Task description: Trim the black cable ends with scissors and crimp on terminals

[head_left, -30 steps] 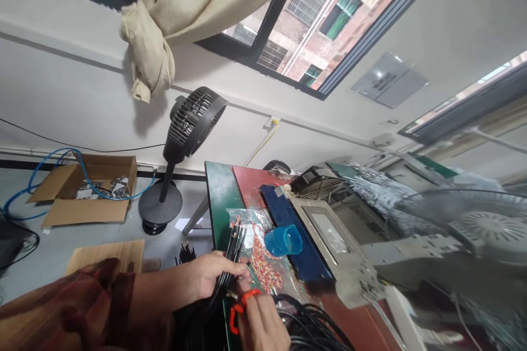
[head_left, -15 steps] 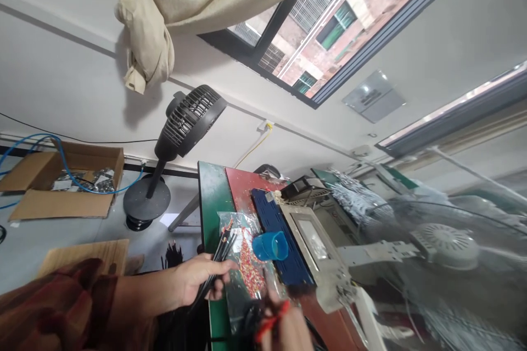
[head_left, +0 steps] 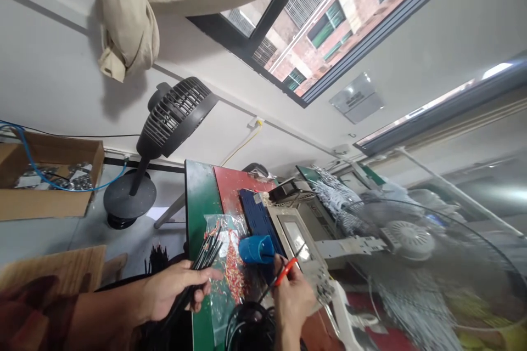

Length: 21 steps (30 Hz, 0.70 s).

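Your left hand (head_left: 171,288) clasps the slim black cables (head_left: 207,252) at the edge of the green tabletop (head_left: 196,194), best gathered evenly, while your right hand (head_left: 293,297) grips the red-handled scissors (head_left: 286,271) near the blue plastic cup (head_left: 251,249), blades ideally clear of fingers.

Red-handled scissors (head_left: 285,273), blue cup (head_left: 256,249)

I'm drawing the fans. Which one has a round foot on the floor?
The black fan by the cardboard box: its round base sits on the floor. The big pale-centred fan at right shows no base.
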### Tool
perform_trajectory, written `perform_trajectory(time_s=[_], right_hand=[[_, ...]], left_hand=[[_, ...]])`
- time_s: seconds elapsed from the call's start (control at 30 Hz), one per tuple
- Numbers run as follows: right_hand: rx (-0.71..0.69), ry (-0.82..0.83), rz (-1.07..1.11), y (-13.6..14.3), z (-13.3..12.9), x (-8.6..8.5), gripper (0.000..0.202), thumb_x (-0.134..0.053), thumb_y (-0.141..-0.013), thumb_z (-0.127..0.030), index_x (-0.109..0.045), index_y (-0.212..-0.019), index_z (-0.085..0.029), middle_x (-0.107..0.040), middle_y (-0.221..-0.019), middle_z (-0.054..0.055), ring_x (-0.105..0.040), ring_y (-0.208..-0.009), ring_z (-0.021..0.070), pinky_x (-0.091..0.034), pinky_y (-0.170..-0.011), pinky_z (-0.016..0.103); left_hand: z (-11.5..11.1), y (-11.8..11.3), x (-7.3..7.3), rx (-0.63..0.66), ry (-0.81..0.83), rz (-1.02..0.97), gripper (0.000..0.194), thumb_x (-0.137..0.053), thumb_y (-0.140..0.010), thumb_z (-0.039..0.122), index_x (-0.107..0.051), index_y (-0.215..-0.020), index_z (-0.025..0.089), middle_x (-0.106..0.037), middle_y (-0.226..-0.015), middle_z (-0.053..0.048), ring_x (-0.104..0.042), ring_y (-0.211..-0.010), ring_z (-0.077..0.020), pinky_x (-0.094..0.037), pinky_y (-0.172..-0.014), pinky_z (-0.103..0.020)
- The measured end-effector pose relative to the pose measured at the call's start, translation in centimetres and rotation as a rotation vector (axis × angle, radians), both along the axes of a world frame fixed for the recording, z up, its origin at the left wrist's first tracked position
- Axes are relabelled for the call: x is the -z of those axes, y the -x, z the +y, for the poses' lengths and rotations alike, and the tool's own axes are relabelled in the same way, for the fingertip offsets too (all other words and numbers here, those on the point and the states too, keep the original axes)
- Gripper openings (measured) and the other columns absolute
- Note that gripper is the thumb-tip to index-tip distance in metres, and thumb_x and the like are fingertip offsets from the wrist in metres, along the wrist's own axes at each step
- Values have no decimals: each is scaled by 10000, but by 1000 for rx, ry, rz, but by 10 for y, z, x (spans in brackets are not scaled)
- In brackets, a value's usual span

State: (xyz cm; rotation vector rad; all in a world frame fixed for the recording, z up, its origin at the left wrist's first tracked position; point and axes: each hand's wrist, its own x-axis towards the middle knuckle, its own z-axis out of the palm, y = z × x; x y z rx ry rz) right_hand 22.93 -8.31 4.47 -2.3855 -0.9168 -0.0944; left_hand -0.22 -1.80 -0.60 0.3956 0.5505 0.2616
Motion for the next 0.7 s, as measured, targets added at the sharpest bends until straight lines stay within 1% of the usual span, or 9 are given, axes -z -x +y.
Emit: perform_trajectory(time_s=[0.17, 0.3, 0.37, 0.5, 0.57, 0.6, 0.63, 0.7], right_hand=[[22, 79, 0, -3, 4, 5, 578, -413, -741, -639, -704, -872, -157, -644, -571, 58, -593, -611, 251, -389, -572, 278], [11, 88, -9, -4, 3, 6, 558, -417, -754, -637, -698, -884, -173, -612, -506, 32, -571, -558, 228, -377, -551, 263], [-6, 96, -1, -3, 3, 4, 541, -420, -770, -620, -696, -893, -171, -620, -512, 31, -574, -556, 222, -377, -551, 258], [-58, 120, 35, -3, 3, -1, 482, -455, -792, -558, -692, -911, -155, -691, -640, 69, -617, -638, 237, -401, -594, 259], [-70, 115, 42, -2, 4, -5, 476, -460, -788, -553, -696, -906, -157, -703, -670, 79, -629, -656, 246, -412, -596, 261], [-76, 114, 50, -2, 4, -7, 479, -461, -781, -557, -699, -899, -159, -704, -675, 79, -632, -655, 248, -416, -591, 260], [-78, 112, 58, -1, 3, -10, 485, -461, -774, -562, -702, -895, -158, -704, -679, 80, -633, -652, 247, -420, -588, 258], [-81, 107, 72, 0, 2, -19, 502, -464, -760, -568, -705, -891, -148, -705, -696, 85, -632, -655, 243, -424, -588, 254]], left_hand=[[1, -3, 8, 7, -47, -15, 250, -616, -779, 403, -719, -853, 188, -498, -629, -6, -363, -466, -51, -309, -440, -188], [3, -5, 12, 1, -62, -70, 296, -567, -802, 449, -713, -878, 202, -501, -611, -6, -334, -452, -59, -316, -438, -198], [4, -5, 11, 2, -59, -63, 316, -564, -799, 460, -709, -889, 195, -507, -615, -7, -341, -459, -62, -324, -448, -201], [4, -4, 4, 16, -70, -42, 294, -591, -784, 420, -696, -912, 177, -521, -621, -9, -366, -477, -65, -332, -473, -208], [4, -5, 2, 21, -70, -42, 285, -610, -770, 412, -679, -938, 192, -529, -609, -8, -367, -464, -65, -320, -470, -216], [4, -6, 2, 24, -73, -44, 275, -614, -765, 418, -674, -923, 201, -528, -594, -5, -365, -454, -66, -310, -466, -221], [4, -6, 2, 29, -88, -44, 261, -607, -768, 433, -672, -867, 200, -517, -568, -1, -361, -445, -65, -300, -465, -224], [4, -6, 4, 53, -143, -39, 317, -568, -787, 475, -640, -698, 179, -465, -502, 13, -354, -434, -63, -290, -472, -225]])
